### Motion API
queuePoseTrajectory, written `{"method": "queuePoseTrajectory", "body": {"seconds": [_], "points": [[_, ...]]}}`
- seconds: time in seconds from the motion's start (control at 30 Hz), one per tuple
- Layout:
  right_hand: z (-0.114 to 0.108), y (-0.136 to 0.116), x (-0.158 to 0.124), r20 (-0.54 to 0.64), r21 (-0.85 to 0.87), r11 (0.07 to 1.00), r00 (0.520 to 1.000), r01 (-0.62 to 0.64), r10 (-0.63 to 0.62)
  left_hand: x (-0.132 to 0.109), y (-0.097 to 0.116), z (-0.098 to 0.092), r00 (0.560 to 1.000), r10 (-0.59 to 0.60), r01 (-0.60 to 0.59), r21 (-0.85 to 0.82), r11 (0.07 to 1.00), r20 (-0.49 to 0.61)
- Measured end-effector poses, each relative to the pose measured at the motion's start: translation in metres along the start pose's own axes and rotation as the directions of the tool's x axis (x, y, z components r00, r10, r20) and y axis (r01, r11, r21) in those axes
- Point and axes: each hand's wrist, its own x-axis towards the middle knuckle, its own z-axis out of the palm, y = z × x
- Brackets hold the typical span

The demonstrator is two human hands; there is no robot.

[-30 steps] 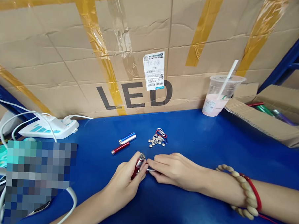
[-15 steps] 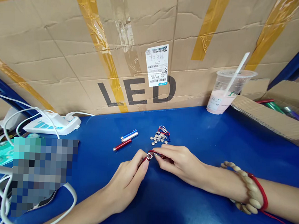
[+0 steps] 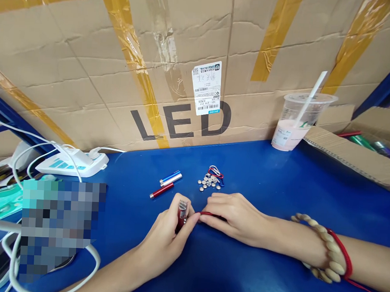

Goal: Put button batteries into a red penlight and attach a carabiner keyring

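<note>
My left hand [image 3: 170, 237] is closed around a dark red tube [image 3: 181, 214] with a silvery end pointing up. In my right hand [image 3: 235, 216] a thin red piece [image 3: 208, 213] is pinched, its left end close to my left fingertips; most of it is hidden by the fingers. Behind my hands lie small silver button-shaped discs [image 3: 201, 189] in a loose pile, beside red, blue and silver clips [image 3: 217, 173]. Left of the pile are a red tube [image 3: 161, 190], a silver tube [image 3: 172, 179] and a blue tube [image 3: 169, 177].
A large cardboard box [image 3: 172, 76] stands behind the blue table [image 3: 245, 174]. A cup with a straw [image 3: 288, 128] and an open carton [image 3: 359, 161] are at the right. A power strip [image 3: 74, 162], white cables and a blurred-out item lie left.
The tube in my left hand has turned more upright, its silvery end now up. My right fingers have shifted slightly down, with the thin red piece straighter. The view has shifted slightly.
</note>
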Motion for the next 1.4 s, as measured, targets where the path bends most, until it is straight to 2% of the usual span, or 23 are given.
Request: {"method": "queuePoseTrajectory", "body": {"seconds": [0.13,0.4,0.53,0.83,0.97,1.07,1.13,1.2,1.3,1.4], "points": [[0.000,0.000,0.000,0.004,0.016,0.999,0.999,-0.038,0.038,0.003,-0.001,0.002,0.999,-0.019,0.018,-0.046,0.999,-0.026],[0.003,0.000,0.002,-0.029,-0.173,0.969,0.983,0.174,-0.182,0.004,-0.004,0.001,0.996,-0.084,0.083,-0.081,0.993,-0.011],[0.005,0.000,0.002,-0.038,-0.167,0.967,0.979,0.191,-0.200,0.005,-0.004,0.002,0.996,-0.090,0.091,-0.101,0.991,0.008],[0.004,0.000,0.002,-0.095,-0.148,0.973,0.977,0.177,-0.192,0.005,0.003,-0.001,0.991,-0.134,0.134,0.018,0.991,0.024],[0.003,0.003,0.001,-0.187,-0.065,0.992,0.975,0.106,-0.117,0.003,0.007,-0.004,0.983,-0.165,0.163,0.024,0.986,0.077],[0.004,0.004,0.000,-0.331,-0.043,0.997,0.941,0.064,-0.075,0.003,0.008,-0.005,0.980,-0.172,0.167,0.055,0.984,0.098],[0.004,0.003,-0.001,-0.406,-0.060,0.995,0.909,0.073,-0.092,0.003,0.009,-0.005,0.978,-0.169,0.159,0.093,0.983,0.120],[0.004,0.001,-0.002,-0.433,-0.090,0.991,0.892,0.101,-0.131,0.004,0.009,-0.006,0.978,-0.148,0.127,0.139,0.982,0.149],[0.002,-0.001,-0.002,-0.410,-0.118,0.985,0.897,0.129,-0.167,0.005,0.010,-0.005,0.980,-0.102,0.070,0.186,0.980,0.170],[0.000,-0.001,-0.001,-0.356,-0.133,0.981,0.917,0.142,-0.181,0.005,0.010,-0.005,0.977,-0.064,0.031,0.161,0.986,0.202]]}}
